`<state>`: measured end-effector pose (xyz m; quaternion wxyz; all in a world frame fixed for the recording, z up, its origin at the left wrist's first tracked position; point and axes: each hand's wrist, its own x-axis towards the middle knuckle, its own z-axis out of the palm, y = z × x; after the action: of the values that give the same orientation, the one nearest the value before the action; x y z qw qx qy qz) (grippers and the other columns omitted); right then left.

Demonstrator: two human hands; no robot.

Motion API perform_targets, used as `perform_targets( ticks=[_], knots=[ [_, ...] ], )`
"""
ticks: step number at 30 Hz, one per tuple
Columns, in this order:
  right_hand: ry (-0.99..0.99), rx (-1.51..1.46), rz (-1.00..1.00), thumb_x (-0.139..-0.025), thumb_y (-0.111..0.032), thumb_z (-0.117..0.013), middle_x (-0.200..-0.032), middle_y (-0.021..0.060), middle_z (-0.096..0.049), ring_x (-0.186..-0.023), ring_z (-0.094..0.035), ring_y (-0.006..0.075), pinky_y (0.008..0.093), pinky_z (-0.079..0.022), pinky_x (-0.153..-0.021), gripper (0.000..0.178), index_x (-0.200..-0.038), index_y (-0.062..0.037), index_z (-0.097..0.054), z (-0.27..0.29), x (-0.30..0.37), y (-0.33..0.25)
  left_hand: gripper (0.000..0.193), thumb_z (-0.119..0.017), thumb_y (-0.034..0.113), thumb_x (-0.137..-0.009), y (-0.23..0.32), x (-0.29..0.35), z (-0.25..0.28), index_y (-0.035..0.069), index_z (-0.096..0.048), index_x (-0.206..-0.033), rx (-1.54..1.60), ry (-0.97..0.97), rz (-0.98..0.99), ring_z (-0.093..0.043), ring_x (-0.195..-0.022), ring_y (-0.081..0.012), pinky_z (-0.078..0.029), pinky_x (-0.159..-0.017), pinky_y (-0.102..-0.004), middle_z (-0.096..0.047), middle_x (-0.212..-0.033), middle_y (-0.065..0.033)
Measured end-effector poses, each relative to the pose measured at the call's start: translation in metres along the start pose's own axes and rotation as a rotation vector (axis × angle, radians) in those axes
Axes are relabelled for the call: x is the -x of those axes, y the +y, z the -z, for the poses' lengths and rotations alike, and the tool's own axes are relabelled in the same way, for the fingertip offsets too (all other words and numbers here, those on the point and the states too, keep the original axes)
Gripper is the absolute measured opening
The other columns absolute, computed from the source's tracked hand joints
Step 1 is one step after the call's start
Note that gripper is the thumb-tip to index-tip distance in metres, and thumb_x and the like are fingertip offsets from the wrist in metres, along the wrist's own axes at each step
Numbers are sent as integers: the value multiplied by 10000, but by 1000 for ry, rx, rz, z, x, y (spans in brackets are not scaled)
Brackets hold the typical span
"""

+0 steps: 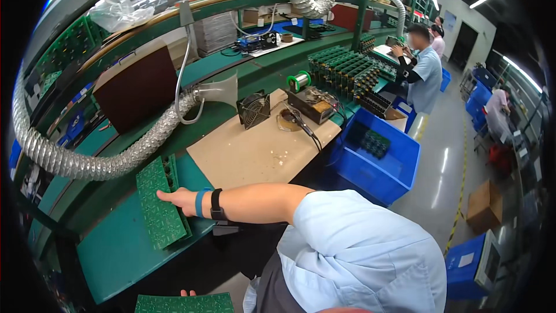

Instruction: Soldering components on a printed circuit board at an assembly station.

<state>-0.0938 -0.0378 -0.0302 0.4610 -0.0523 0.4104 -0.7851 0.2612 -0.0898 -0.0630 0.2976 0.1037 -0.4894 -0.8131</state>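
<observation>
A long green circuit board panel (pixel 155 211) leans tilted over the green bench mat, with more boards (pixel 169 169) close behind it. My right hand (pixel 180 198) reaches across to the left and is closed on the panel's right edge, thumb over its face. The fingers behind that edge are hidden. At the lower edge of the view, my left hand (pixel 188 293) shows only a few fingertips past the rim of another green circuit board (pixel 185 304). That hand is closed on this second board; most of it is out of view.
A tan work board (pixel 249 153) carries a fan (pixel 253 110), a solder spool (pixel 299 82) and a soldering station (pixel 313 104). A ribbed exhaust hose (pixel 116 165) curves along the left. A blue bin (pixel 370 165) with boards stands right. Co-workers (pixel 425 75) sit farther off.
</observation>
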Motion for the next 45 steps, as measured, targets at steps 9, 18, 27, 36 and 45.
perform_targets(
  ticks=[9,18,27,36,45],
  knots=[
    [156,473,-65,-882,-370,-663,-1493,250,-283,-1287,-399,393,537,-361,-973,834,-1450,49,-220,8,-2,-21,1010,-307,781,-853,2,-8,-8,6,-239,-1497,47,-20,36,-340,-1346,-474,-267,-1112,-627,-290,-1504,-275],
    [212,645,32,-854,-253,-656,-1294,164,-492,-1033,-536,270,380,-473,-744,682,-1438,-88,-343,35,72,-28,1020,-359,781,-835,-15,-17,-24,25,-213,-1505,5,-68,-19,-401,-1311,-439,-364,-1053,-565,-327,-1476,-289],
    [156,337,393,-953,-156,-559,-1162,99,-592,-1055,-578,166,314,-507,-826,412,-1345,-86,-453,160,210,-43,1053,-500,711,-817,4,-30,-102,51,-95,-1531,72,-268,-67,-333,-1349,-466,-387,-1065,-541,-201,-1513,-318],
    [144,-900,829,-990,-398,-488,-1267,214,-524,-1218,-495,344,455,-409,-1043,469,-1322,-72,-431,280,226,-85,1121,-663,638,-745,-17,-105,-217,75,-100,-1534,357,-585,294,-218,-1387,-515,-305,-1096,-610,-90,-1535,-329],
    [47,-610,1036,-942,-337,-569,-1436,212,-413,-1350,-378,338,460,-319,-1121,443,-1332,-134,-511,294,272,-98,1016,-590,644,-786,-35,-163,-253,22,-212,-1495,480,-584,474,-372,-1303,-497,-399,-1027,-586,-308,-1455,-307]
  ],
)
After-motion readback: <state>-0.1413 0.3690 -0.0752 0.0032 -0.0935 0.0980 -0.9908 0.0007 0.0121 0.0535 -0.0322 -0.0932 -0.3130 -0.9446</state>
